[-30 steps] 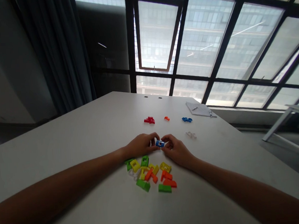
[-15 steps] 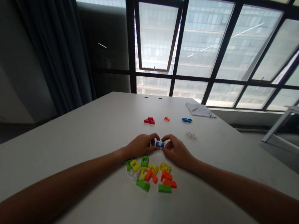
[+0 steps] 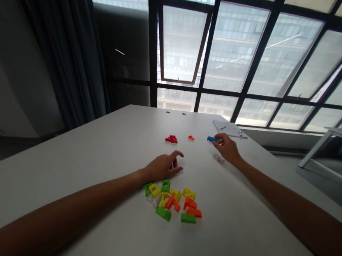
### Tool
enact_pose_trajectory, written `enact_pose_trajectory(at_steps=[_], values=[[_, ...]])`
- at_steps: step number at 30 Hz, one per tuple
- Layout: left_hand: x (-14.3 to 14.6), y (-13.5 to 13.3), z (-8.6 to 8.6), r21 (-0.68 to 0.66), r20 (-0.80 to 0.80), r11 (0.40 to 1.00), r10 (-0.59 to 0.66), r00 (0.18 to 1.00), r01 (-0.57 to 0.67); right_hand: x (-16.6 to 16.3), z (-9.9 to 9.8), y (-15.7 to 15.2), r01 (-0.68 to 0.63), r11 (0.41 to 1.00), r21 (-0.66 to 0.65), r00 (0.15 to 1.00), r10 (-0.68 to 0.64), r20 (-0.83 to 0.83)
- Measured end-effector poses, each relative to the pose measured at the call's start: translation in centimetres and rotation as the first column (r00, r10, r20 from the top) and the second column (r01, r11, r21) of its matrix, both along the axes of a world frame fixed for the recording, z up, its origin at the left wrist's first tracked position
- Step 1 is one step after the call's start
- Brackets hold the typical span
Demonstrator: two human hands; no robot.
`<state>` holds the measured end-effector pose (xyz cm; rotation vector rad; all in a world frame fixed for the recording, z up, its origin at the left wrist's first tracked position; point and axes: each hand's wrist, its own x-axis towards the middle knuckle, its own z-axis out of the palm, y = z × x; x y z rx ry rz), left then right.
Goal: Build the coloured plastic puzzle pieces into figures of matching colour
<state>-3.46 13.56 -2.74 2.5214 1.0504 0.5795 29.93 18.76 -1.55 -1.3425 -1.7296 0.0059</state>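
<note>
My left hand (image 3: 163,165) rests above the white table with thumb and forefinger apart and nothing between them. Farther right, my right hand (image 3: 227,147) has its fingertips closed at the blue plastic blocks (image 3: 212,139); its fingers partly cover them, so single pieces are hard to tell apart. Just below that hand lies a clear plastic piece (image 3: 219,158). Nearer me is a loose pile of plastic blocks, with green blocks (image 3: 165,185), yellow blocks (image 3: 189,193), orange blocks (image 3: 189,202) and a clear block (image 3: 156,201).
On the far side of the white table (image 3: 115,135) sit a red block cluster (image 3: 171,139) and a small orange block (image 3: 191,138). Paper sheets (image 3: 229,128) with pens lie by the right edge. Beyond stand windows, a dark curtain (image 3: 67,65) and a white-framed table (image 3: 315,145).
The blue block is gone from between my hands. My right hand has moved away and to the right, onto the blue pieces. My left hand stays put, its fingers now empty.
</note>
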Motion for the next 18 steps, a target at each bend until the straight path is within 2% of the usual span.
enact_pose_trajectory(at_steps=[3,8,13,18], values=[[0.1,0.1,-0.1,0.01,0.002,1.0,-0.006,1.0,0.006,4.7,-1.3,2.0,0.239,0.967,-0.089,0.964,-0.225,0.144],[0.2,0.2,-0.2,0.039,-0.017,0.999,-0.008,1.0,0.009,9.1,-3.3,3.4,0.383,0.901,-0.202,0.907,-0.326,0.268],[0.2,0.3,-0.2,0.061,-0.033,0.998,-0.019,0.999,0.021,9.5,-3.4,5.6,0.437,0.859,-0.265,0.874,-0.336,0.351],[0.1,0.3,-0.2,0.048,-0.036,0.999,-0.024,0.999,0.026,8.0,-3.2,6.8,0.433,0.862,-0.262,0.87,-0.324,0.372]])
